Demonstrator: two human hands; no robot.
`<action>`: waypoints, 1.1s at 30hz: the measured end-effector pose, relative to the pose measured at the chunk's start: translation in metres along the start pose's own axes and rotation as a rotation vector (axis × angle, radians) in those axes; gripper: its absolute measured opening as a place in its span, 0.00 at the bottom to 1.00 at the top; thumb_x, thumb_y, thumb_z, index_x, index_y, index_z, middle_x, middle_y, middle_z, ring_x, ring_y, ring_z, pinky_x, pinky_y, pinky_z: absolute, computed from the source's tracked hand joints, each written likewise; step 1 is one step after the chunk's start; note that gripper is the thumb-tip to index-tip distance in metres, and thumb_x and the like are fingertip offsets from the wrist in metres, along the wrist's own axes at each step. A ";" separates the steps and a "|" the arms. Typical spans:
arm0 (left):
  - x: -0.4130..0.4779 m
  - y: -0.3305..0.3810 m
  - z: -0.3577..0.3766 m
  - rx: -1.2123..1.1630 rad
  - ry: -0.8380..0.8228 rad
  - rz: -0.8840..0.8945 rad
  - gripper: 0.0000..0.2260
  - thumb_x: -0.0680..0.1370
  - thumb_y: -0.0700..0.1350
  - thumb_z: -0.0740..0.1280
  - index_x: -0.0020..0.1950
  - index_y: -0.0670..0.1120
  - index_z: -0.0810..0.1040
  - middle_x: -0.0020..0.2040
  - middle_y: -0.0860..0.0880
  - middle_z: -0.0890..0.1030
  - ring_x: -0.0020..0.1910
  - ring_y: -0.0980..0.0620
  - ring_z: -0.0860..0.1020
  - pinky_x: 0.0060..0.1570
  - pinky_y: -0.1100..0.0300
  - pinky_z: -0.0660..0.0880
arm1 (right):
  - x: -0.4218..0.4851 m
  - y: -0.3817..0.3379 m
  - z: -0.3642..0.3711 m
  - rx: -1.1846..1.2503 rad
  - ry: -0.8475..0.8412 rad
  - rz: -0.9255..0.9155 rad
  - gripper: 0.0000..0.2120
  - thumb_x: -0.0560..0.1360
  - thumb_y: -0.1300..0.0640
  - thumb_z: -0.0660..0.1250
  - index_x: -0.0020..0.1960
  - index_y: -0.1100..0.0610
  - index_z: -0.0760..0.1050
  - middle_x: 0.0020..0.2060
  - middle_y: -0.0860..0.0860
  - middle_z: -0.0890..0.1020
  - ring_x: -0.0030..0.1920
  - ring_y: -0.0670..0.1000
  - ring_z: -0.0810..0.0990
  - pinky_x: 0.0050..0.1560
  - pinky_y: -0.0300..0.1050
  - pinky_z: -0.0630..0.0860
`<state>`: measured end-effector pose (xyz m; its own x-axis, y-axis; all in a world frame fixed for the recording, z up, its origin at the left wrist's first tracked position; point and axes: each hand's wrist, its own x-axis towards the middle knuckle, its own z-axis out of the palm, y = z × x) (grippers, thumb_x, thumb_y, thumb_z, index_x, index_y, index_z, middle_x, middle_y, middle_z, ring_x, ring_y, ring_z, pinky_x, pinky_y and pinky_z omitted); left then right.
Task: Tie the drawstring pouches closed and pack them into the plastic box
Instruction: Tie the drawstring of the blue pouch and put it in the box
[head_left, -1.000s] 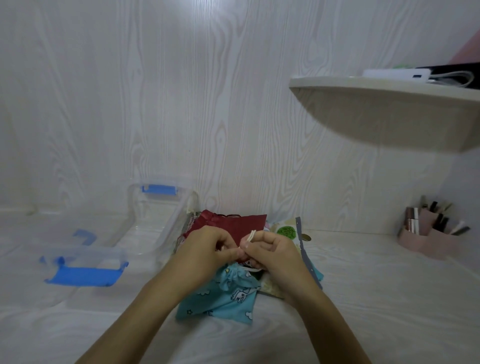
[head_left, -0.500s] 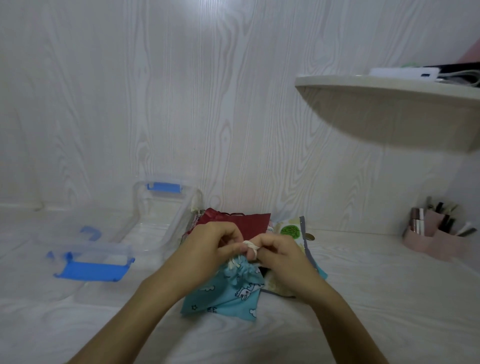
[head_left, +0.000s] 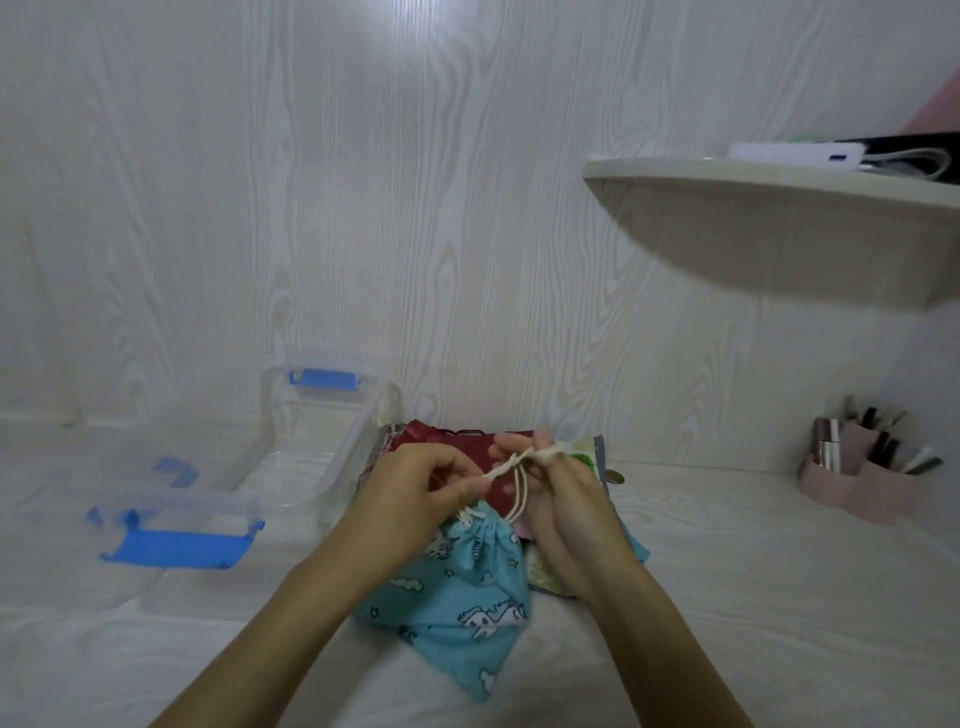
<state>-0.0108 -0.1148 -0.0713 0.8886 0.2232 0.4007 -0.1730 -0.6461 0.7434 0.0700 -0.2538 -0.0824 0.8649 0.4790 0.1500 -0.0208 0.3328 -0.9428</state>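
Together, the left hand (head_left: 423, 491) and right hand (head_left: 569, 499) each pinched the cream drawstring (head_left: 511, 464) above the blue pouch (head_left: 467, 587) (mouth gathered); the plastic box (head_left: 306, 452) sat left.

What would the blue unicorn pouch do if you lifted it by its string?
Probably flop and dangle: the blue unicorn pouch is soft cloth, creased and gathered at its neck. It seems light, lying fairly flat. It likely wouldn't slip, since the left hand and right hand both pinch the cream drawstring.

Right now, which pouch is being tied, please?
The blue unicorn-print pouch: left hand and right hand pinch its cream drawstring; the dark-red pouch lies behind.
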 end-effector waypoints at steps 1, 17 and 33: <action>-0.001 0.001 -0.002 0.005 -0.002 -0.002 0.05 0.75 0.49 0.70 0.41 0.52 0.82 0.29 0.56 0.78 0.27 0.63 0.71 0.29 0.70 0.67 | 0.001 -0.001 0.001 0.172 0.017 0.058 0.19 0.81 0.49 0.58 0.50 0.60 0.82 0.45 0.55 0.85 0.47 0.51 0.83 0.53 0.49 0.78; 0.005 0.016 0.007 -0.652 0.127 -0.212 0.11 0.82 0.42 0.58 0.43 0.41 0.76 0.36 0.48 0.80 0.35 0.53 0.79 0.36 0.62 0.76 | -0.003 -0.011 -0.006 -0.755 -0.155 0.043 0.17 0.78 0.55 0.67 0.33 0.61 0.76 0.26 0.51 0.66 0.24 0.45 0.61 0.26 0.36 0.58; 0.006 0.001 0.004 -0.269 -0.171 -0.114 0.13 0.73 0.45 0.73 0.58 0.49 0.81 0.34 0.53 0.82 0.30 0.62 0.77 0.34 0.73 0.72 | -0.004 -0.002 -0.008 -0.362 -0.111 0.050 0.09 0.77 0.60 0.66 0.47 0.61 0.84 0.29 0.49 0.77 0.33 0.47 0.73 0.38 0.38 0.70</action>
<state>-0.0038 -0.1173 -0.0700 0.9632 0.1424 0.2278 -0.1537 -0.4036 0.9020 0.0710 -0.2628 -0.0833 0.8074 0.5788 0.1142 0.1342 0.0083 -0.9909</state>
